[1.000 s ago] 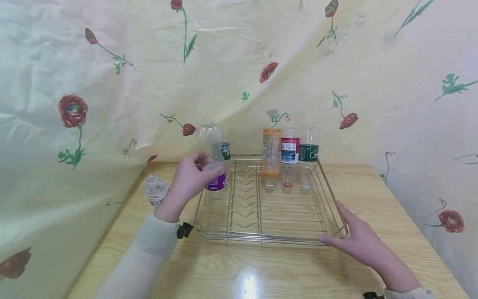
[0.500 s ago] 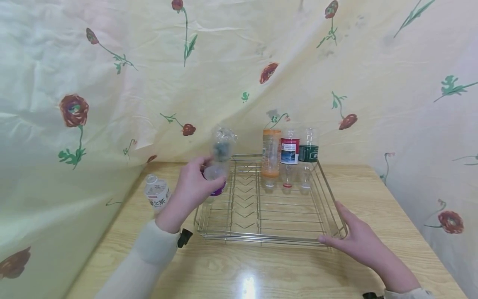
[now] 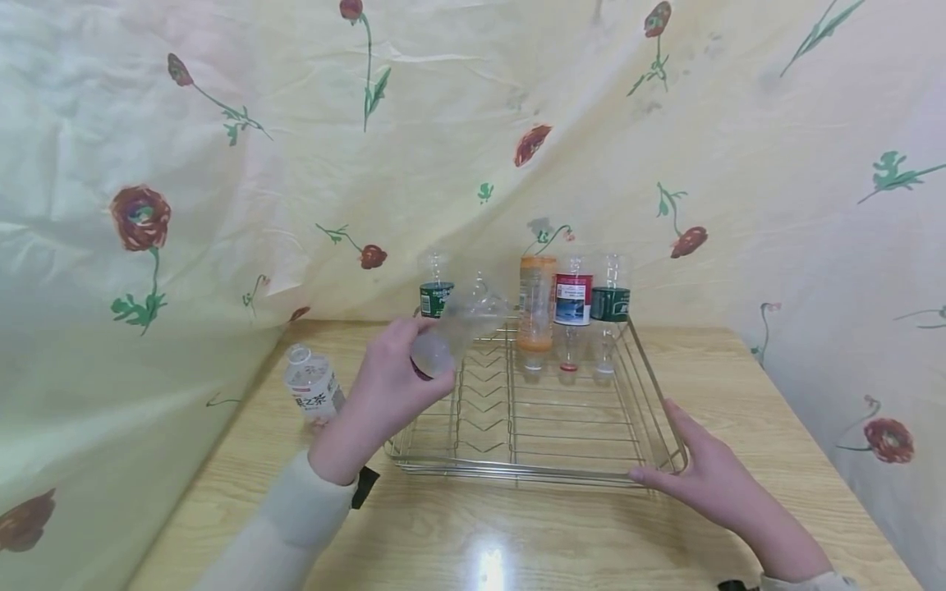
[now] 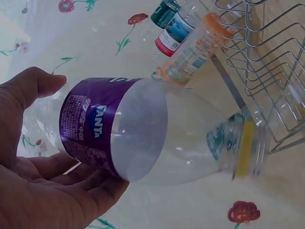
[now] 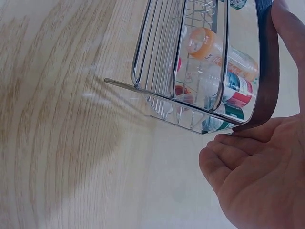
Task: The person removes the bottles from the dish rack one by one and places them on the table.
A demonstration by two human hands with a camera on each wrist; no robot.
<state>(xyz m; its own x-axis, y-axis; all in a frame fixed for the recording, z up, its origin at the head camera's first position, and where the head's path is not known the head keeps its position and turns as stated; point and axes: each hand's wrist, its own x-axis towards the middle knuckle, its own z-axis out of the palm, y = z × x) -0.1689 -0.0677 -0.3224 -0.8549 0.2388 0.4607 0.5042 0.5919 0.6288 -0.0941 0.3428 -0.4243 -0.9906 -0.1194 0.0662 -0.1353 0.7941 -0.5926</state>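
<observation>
My left hand (image 3: 395, 365) grips a clear plastic Fanta bottle (image 4: 90, 124) with a purple label, over the left side of a wire dish rack (image 3: 576, 414). Tilted in the head view, the bottle leans toward the upper right. Its uncapped neck (image 4: 245, 150) shows in the left wrist view. At the rack's front right corner, my right hand (image 3: 713, 468) holds the rim between thumb and fingers. Behind the Fanta bottle, a bottle with a green label (image 3: 436, 300) stands at the rack's back left.
Along the rack's back right, three upside-down bottles stand in a row: an orange bottle (image 3: 537, 308), a red-labelled bottle (image 3: 573, 297) and another green-labelled bottle (image 3: 611, 304). A clear bottle with a white label (image 3: 314, 386) stands on the wooden table (image 3: 414, 542) left of the rack.
My left hand has tipped the Fanta bottle over to the right, which uncovers the green-labelled bottle behind it. The right hand and the rack have stayed put.
</observation>
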